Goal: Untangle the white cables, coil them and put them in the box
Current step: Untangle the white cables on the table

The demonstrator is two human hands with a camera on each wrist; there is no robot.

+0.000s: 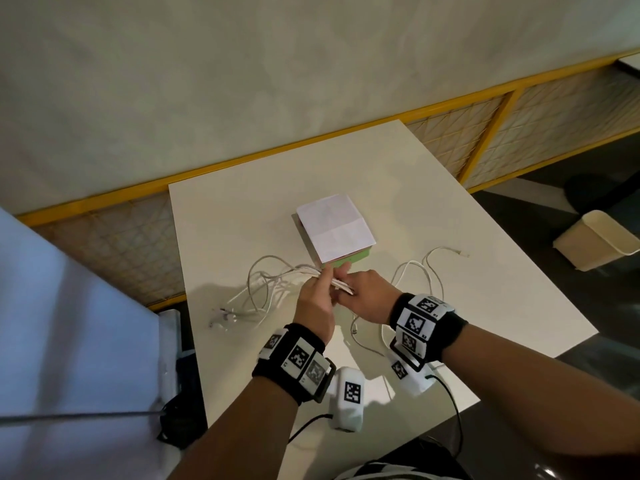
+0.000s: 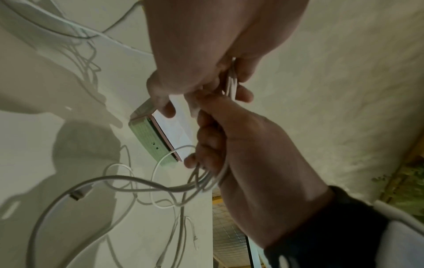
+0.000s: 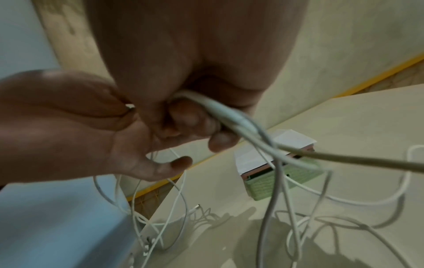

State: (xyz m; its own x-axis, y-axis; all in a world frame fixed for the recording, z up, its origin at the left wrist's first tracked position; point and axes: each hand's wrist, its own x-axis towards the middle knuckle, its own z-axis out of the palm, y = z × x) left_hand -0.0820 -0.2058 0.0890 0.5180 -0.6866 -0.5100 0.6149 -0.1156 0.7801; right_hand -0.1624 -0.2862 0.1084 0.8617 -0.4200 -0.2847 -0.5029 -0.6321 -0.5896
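**White cables gripped by both hands above the table**

A bundle of white cables (image 1: 277,282) is held between the two hands just in front of the box (image 1: 337,233), slightly above the table (image 1: 450,220). The left hand (image 1: 317,301) is closed around several strands, with its fingers (image 2: 206,145) curled over them as seen in the left wrist view, and loose loops are seen hanging from it down to the tabletop on the left side. The right hand (image 1: 367,296) is also wrapped around the bundle; in the right wrist view its fingers (image 3: 190,117) are curled over a thick group of strands that run out past the box. The two hands are touching each other at the bundle.

Further loops are spread on the table to the right of the hands, with one end (image 1: 462,253) lying stretched out near the far right. Plug ends (image 1: 221,315) are seen resting on the table at the left edge of the tangle.

The box is placed at the middle of the table; it is green with a pink rim, and its top is covered by a white sheet of paper (image 1: 334,226). No cable is seen inside it
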